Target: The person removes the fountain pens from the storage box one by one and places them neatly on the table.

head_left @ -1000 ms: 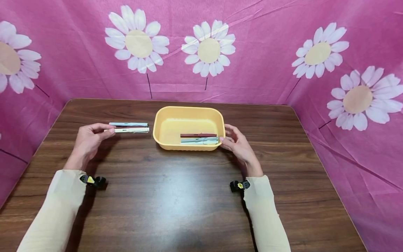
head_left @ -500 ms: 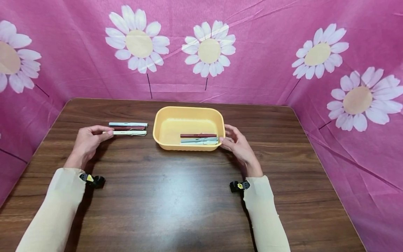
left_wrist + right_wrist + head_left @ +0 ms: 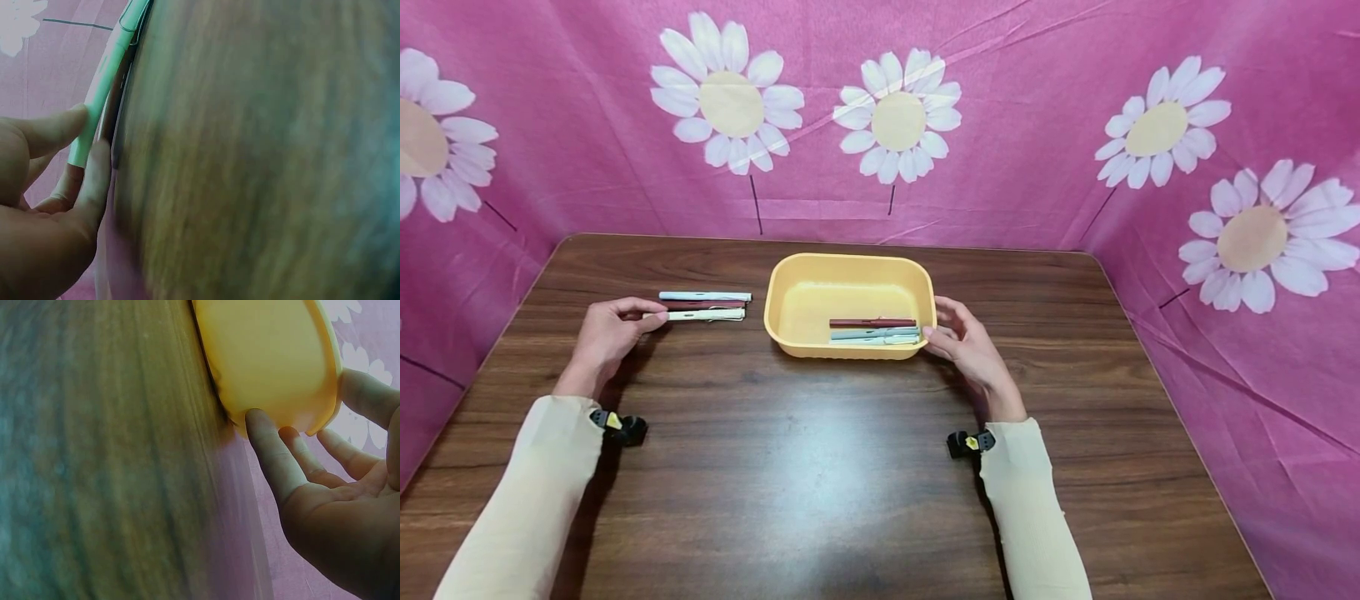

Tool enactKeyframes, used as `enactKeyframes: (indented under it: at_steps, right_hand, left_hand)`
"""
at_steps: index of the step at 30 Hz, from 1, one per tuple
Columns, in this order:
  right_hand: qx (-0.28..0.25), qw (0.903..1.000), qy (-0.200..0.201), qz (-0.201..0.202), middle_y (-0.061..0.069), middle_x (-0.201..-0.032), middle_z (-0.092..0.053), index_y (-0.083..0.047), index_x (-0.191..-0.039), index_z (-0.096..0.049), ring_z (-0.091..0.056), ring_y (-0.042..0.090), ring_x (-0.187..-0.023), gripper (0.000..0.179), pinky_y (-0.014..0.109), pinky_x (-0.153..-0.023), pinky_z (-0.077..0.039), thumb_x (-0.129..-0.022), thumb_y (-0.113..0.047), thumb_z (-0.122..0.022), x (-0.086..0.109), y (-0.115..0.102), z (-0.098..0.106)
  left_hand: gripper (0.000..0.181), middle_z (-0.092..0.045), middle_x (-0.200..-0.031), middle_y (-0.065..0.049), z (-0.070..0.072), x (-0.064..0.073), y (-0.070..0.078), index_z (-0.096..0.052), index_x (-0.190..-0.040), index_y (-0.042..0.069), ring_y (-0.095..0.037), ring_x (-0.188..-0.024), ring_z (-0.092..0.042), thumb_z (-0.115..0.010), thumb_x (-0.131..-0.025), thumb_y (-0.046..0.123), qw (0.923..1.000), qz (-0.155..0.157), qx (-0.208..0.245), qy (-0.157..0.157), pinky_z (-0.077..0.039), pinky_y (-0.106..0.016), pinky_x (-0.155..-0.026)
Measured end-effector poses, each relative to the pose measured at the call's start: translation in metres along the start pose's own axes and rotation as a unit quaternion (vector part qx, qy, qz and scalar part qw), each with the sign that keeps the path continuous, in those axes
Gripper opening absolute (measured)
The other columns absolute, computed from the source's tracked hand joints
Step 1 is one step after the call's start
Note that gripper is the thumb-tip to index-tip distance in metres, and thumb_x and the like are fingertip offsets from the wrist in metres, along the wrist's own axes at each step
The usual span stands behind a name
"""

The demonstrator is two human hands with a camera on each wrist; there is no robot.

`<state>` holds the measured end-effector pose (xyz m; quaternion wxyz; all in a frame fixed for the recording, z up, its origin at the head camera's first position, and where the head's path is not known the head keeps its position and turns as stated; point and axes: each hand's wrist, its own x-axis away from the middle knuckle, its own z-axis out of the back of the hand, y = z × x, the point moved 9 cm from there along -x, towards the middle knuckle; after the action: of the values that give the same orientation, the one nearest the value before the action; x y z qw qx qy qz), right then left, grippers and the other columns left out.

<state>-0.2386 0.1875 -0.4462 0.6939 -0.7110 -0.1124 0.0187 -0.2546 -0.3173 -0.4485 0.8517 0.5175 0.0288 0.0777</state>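
In the head view my left hand [image 3: 610,337] pinches the left end of a white pen [image 3: 707,316] between thumb and fingers. That pen lies along the front of a dark red pen [image 3: 703,305], and a light blue pen [image 3: 703,296] is behind them. The left wrist view shows the held pen [image 3: 103,94] tinted green, thumb on one side. My right hand [image 3: 972,350] grips the right end of a yellow plastic box [image 3: 797,342], thumb at the rim and fingers outside. Inside it lie a dark red pen [image 3: 872,322], a grey-blue pen [image 3: 872,333] and a pale pen [image 3: 872,341].
The dark wooden table [image 3: 820,475] stretches in front of the box toward me. A pink cloth [image 3: 1015,167] with white flowers hangs behind and around the table's edges. Each wrist wears a strapped black camera.
My left hand has brought the white pen toward me and slightly left, uncovering the dark red pen behind it. The right hand and the box stay where they were.
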Motion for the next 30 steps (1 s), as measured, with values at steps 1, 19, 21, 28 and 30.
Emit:
enactKeyframes:
  at_steps: [1, 19, 21, 28, 30]
  right_hand:
    - [-0.001, 1.0, 0.0, -0.001, 0.026, -0.145, -0.042, -0.002, -0.153, -0.034, -0.059, 0.025, -0.114, 0.061, 0.036, -0.095, -0.054, -0.098, 0.007, -0.058, 0.0001, 0.0, 0.0]
    - [-0.002, 1.0, 0.003, -0.004, 0.025, -0.146, -0.042, -0.003, -0.153, -0.035, -0.058, 0.029, -0.117, 0.061, 0.036, -0.095, -0.054, -0.098, 0.008, -0.058, -0.0009, 0.0004, 0.0002]
    - [-0.001, 1.0, 0.003, -0.004, 0.025, -0.146, -0.042, -0.003, -0.153, -0.035, -0.058, 0.029, -0.117, 0.061, 0.036, -0.095, -0.054, -0.098, 0.008, -0.058, -0.0009, 0.0004, 0.0001]
    - [-0.007, 1.0, 0.002, -0.005, 0.026, -0.146, -0.042, -0.002, -0.153, -0.035, -0.057, 0.03, -0.119, 0.061, 0.036, -0.095, -0.054, -0.098, 0.008, -0.058, -0.0004, 0.0013, 0.0002]
    - [-0.007, 1.0, 0.002, -0.005, 0.026, -0.146, -0.042, -0.002, -0.153, -0.034, -0.057, 0.03, -0.118, 0.061, 0.036, -0.095, -0.054, -0.098, 0.008, -0.058, 0.0, 0.0015, 0.0003]
  left_hand:
    - [0.018, -0.059, -0.079, 0.034, 0.0006, -0.0001, 0.001, -0.079, -0.082, 0.036, -0.003, -0.09, -0.048, -0.078, -0.091, 0.02, 0.9999, -0.003, -0.011, 0.002, -0.037, -0.015, -0.071]
    - [0.035, -0.054, -0.077, 0.03, 0.0006, -0.0031, 0.0064, -0.071, -0.111, -0.007, -0.012, -0.084, -0.047, -0.075, -0.093, 0.022, 0.996, 0.005, -0.088, 0.01, -0.039, -0.023, -0.066]
    - [0.035, -0.054, -0.077, 0.029, 0.0003, -0.003, 0.0055, -0.071, -0.111, -0.006, -0.013, -0.085, -0.048, -0.076, -0.093, 0.023, 0.9958, 0.007, -0.09, 0.01, -0.039, -0.023, -0.066]
    - [0.02, -0.055, -0.076, 0.032, -0.0008, -0.0032, 0.004, -0.077, -0.103, 0.005, -0.009, -0.086, -0.049, -0.076, -0.093, 0.022, 0.9966, 0.012, -0.081, 0.006, -0.039, -0.022, -0.07]
    - [0.018, -0.055, -0.076, 0.033, -0.0009, -0.0028, 0.0038, -0.078, -0.103, 0.006, -0.008, -0.087, -0.049, -0.076, -0.093, 0.022, 0.997, 0.014, -0.076, 0.005, -0.039, -0.021, -0.071]
